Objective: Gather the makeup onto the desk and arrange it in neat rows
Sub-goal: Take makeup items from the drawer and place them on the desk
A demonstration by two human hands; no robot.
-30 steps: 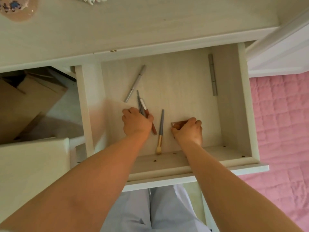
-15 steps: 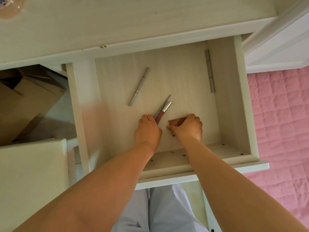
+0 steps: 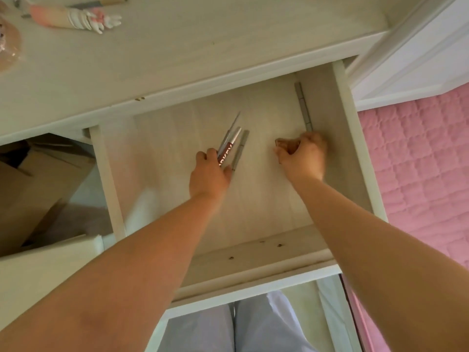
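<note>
**Both hands inside the open desk drawer, each with makeup in its grip**

The pale whitewashed wooden desk (image 3: 193, 54) fills the upper part of the frame. Its open drawer of the same pale wood (image 3: 355, 158) takes the centre. At the right edge there is a pink quilted cover (image 3: 418, 168), and above it, in the upper right corner, a white panelled board (image 3: 418, 59). At the left side, brown cardboard boxes (image 3: 43, 179) lie in the shadow under the desk. At the bottom centre the light grey trousers (image 3: 228, 329) of the person are visible.

The left hand (image 3: 209, 172) is in the middle of the drawer. Its fingers are curled around a brown-red tube with silver cap and white letters (image 3: 226, 151) and a thin grey pencil (image 3: 229, 130). A grey slim pen (image 3: 239, 151) lies just beside the tube; I cannot tell if the hand holds it also.

The right hand (image 3: 303, 156) is at the right of the drawer, fingers bent around a small brown object (image 3: 285, 144), which is blurred. Just above this hand a long grey stick (image 3: 303, 105) lies along the right wall of the drawer.

In the upper left corner of the frame, on the desk, rests a pink and white ridged item (image 3: 76, 17).
</note>
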